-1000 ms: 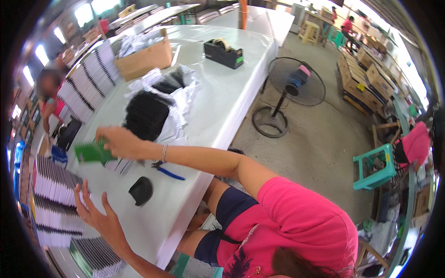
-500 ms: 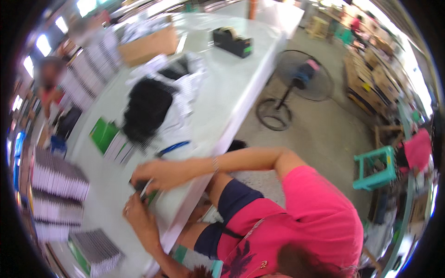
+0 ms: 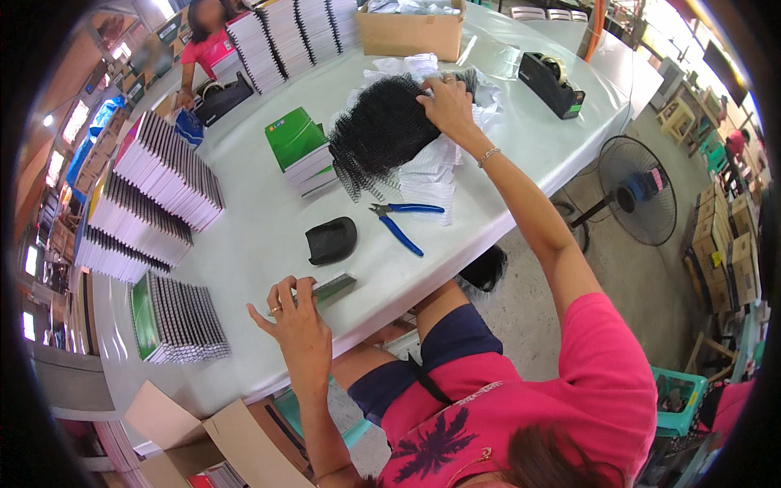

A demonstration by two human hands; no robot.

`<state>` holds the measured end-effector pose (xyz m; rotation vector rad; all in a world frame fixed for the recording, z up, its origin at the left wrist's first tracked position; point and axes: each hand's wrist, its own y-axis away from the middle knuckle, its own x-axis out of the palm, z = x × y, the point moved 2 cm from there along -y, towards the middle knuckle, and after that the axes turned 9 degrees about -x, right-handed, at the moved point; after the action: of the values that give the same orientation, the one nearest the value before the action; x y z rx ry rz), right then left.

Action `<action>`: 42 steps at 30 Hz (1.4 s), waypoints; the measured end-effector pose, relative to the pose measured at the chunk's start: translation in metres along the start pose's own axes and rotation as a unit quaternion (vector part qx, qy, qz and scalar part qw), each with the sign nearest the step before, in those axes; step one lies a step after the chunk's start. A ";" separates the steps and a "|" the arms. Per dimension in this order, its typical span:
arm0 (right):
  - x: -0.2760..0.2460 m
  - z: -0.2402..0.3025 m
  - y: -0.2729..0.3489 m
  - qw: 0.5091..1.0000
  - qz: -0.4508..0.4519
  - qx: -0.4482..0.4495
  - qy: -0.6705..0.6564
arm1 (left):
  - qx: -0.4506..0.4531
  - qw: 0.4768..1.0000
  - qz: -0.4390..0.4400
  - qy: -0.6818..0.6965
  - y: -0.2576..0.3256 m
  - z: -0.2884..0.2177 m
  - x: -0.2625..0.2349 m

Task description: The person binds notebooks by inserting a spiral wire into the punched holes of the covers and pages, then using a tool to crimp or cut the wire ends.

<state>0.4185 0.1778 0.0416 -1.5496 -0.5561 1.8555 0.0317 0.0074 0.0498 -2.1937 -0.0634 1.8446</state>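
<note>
My left hand (image 3: 303, 325) grips a small green-covered notebook (image 3: 332, 288) at the table's near edge, the notebook standing on its edge with its thin side toward me. Farther off, my right hand (image 3: 450, 104) has its bent fingers in a pile of black spiral binding coils (image 3: 386, 126); the fingertips are partly hidden among them. Crumpled white paper (image 3: 427, 175) lies beneath the coils. Blue-handled side cutters (image 3: 400, 221) rest between the coils and the table edge. A black, rounded, hollow piece (image 3: 331, 241) lies just beyond my left hand.
Left of the coils sits a stack of green notebooks (image 3: 297, 150). Spiral-bound stacks (image 3: 175, 175) line the left side. A tape dispenser (image 3: 551, 85) and cardboard box (image 3: 411, 32) stand farther back. A person (image 3: 207, 49) is across the table. A fan (image 3: 634, 191) stands at right.
My hands were together near the table edge. My right hand has moved away and up to the coils; my left keeps the notebook. The head view has turned, shifting the whole scene.
</note>
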 end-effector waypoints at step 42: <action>0.041 -0.190 -0.024 0.843 0.043 0.300 -0.444 | -0.092 0.972 -0.178 0.124 -0.004 -0.022 0.031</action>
<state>0.6051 0.2078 -0.0106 -0.2518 -0.2227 2.4532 0.0594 0.0138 0.0239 -2.3293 -0.5587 1.4111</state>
